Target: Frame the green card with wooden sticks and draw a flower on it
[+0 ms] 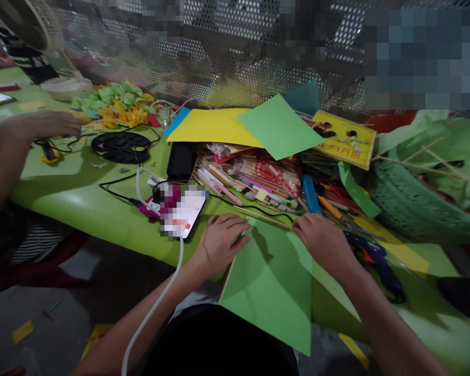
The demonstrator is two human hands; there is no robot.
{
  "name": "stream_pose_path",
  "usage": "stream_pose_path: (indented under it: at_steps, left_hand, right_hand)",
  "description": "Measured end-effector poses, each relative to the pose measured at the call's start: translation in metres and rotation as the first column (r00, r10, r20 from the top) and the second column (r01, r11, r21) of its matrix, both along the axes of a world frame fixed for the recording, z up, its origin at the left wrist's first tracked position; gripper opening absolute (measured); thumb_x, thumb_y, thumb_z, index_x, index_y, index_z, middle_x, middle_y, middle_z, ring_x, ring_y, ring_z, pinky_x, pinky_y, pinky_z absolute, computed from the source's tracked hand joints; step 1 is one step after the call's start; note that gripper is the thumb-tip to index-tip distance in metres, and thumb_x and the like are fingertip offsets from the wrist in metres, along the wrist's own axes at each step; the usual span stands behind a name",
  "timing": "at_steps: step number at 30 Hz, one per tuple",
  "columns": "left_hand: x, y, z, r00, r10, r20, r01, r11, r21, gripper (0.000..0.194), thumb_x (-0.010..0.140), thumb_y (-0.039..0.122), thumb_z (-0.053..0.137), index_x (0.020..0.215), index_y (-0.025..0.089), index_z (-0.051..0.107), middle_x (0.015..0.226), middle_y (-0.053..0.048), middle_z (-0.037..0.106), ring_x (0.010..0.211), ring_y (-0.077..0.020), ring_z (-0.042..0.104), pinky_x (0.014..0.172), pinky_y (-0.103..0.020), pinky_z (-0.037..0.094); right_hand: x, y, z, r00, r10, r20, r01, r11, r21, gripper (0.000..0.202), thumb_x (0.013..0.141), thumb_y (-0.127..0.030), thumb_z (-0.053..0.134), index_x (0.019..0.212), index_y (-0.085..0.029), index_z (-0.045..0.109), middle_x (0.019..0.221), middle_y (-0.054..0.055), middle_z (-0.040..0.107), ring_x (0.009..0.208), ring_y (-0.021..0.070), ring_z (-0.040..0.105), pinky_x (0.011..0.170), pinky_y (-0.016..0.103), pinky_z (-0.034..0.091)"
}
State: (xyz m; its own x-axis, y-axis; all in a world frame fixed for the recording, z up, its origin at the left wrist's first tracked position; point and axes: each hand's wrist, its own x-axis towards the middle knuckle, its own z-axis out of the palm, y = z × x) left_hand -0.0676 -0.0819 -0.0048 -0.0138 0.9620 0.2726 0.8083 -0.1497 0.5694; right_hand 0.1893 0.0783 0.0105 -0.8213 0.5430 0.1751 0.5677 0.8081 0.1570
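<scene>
A large sheet of green paper (274, 292) reaches from the table's edge over my lap. My left hand (223, 240) has its fingers curled on the sheet's upper left corner, the thumb at the side edge. Along the top edge runs a thin wooden stick (262, 214). My right hand (323, 240) is closed at the stick's right end, by the sheet's upper right corner; the fingertips are partly hidden. A phone (190, 209) with a lit screen and a white cable lies left of my left hand. Right of my right hand rests a glue gun (376, 256).
Pens and sticks (223, 183) crowd the table behind the sheet, under yellow card (211, 125) and green paper (280, 128). A green basket (419, 198) stands right. Another person's hand (50, 125) is at left, near a black palette (121, 146) and a fan (62, 86).
</scene>
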Motion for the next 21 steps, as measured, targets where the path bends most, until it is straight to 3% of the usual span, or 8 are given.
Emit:
stream_pose_path:
  at_steps: [4,7,11,14,16,17,19,21]
  left_hand:
    - [-0.001,0.008,0.009,0.998,0.060,0.027,-0.058,0.997,-0.050,0.022,0.100,0.031,0.061,0.116,0.023,0.074,0.120,-0.005,0.077,0.115,-0.0259,0.067,0.098,-0.044,0.046]
    - [0.014,0.019,0.017,0.998,-0.037,0.054,0.041,0.996,-0.077,0.028,0.098,0.032,0.064,0.123,0.021,0.071,0.122,-0.007,0.076,0.117,-0.0288,0.066,0.101,-0.046,0.047]
    - [0.044,0.038,0.026,0.915,-0.250,0.315,0.266,0.964,-0.008,0.031,0.099,0.034,0.063,0.124,0.019,0.069,0.133,-0.008,0.072,0.123,-0.0252,0.065,0.107,-0.040,0.047]
    - [0.058,0.051,0.031,0.819,-0.246,0.518,0.297,0.955,-0.017,0.022,0.102,0.032,0.055,0.111,0.021,0.073,0.117,-0.005,0.077,0.108,-0.0204,0.071,0.095,-0.032,0.053]
    - [0.057,0.058,0.035,0.831,-0.228,0.508,0.290,0.956,-0.046,0.025,0.104,0.031,0.051,0.103,0.020,0.073,0.102,-0.003,0.078,0.094,-0.0186,0.072,0.083,-0.029,0.053]
    - [0.053,0.060,0.037,0.868,-0.214,0.447,0.268,0.962,-0.059,0.026,0.104,0.031,0.050,0.101,0.019,0.072,0.097,-0.003,0.077,0.088,-0.0184,0.071,0.078,-0.028,0.052]
    - [0.043,0.065,0.041,0.958,-0.171,0.231,0.192,0.979,-0.072,0.026,0.105,0.031,0.048,0.101,0.020,0.072,0.095,-0.004,0.076,0.086,-0.0191,0.070,0.075,-0.028,0.048]
    - [0.031,0.069,0.042,0.988,-0.155,0.008,0.155,0.987,-0.043,0.026,0.105,0.029,0.048,0.106,0.022,0.072,0.104,-0.005,0.076,0.094,-0.0209,0.069,0.079,-0.030,0.047]
  right_hand:
    - [0.031,-0.014,0.012,0.980,-0.077,-0.182,0.039,0.978,-0.203,0.026,0.102,-0.034,0.048,0.086,-0.022,0.065,0.084,0.009,0.068,0.081,0.0275,0.064,0.071,0.039,0.047]
    - [0.041,-0.030,0.018,0.920,-0.220,-0.323,0.039,0.874,-0.485,0.023,0.099,-0.041,0.055,0.088,-0.023,0.066,0.084,0.005,0.069,0.077,0.0231,0.064,0.068,0.035,0.049]
    - [0.025,-0.054,0.014,0.805,-0.387,-0.450,-0.002,0.756,-0.654,0.018,0.095,-0.038,0.062,0.087,-0.022,0.066,0.079,0.003,0.069,0.072,0.0203,0.063,0.067,0.032,0.050]
    - [0.007,-0.063,0.008,0.735,-0.435,-0.520,-0.051,0.729,-0.682,0.016,0.095,-0.036,0.061,0.088,-0.022,0.067,0.080,0.003,0.070,0.074,0.0201,0.064,0.070,0.033,0.052]
    - [0.002,-0.063,0.009,0.718,-0.428,-0.549,-0.063,0.745,-0.664,0.016,0.095,-0.036,0.061,0.091,-0.022,0.068,0.085,0.004,0.072,0.078,0.0208,0.066,0.072,0.034,0.054]
    - [0.004,-0.061,0.013,0.708,-0.415,-0.571,-0.045,0.781,-0.623,0.016,0.095,-0.036,0.062,0.092,-0.022,0.069,0.088,0.005,0.073,0.080,0.0212,0.066,0.074,0.035,0.054]
    - [0.011,-0.057,0.023,0.644,-0.391,-0.657,0.055,0.880,-0.471,0.015,0.095,-0.037,0.063,0.097,-0.023,0.070,0.094,0.006,0.072,0.083,0.0221,0.066,0.078,0.038,0.055]
    - [0.022,-0.053,0.036,0.553,-0.354,-0.754,0.196,0.935,-0.295,0.022,0.095,-0.037,0.064,0.113,-0.024,0.069,0.108,0.010,0.071,0.085,0.0233,0.066,0.082,0.042,0.056]
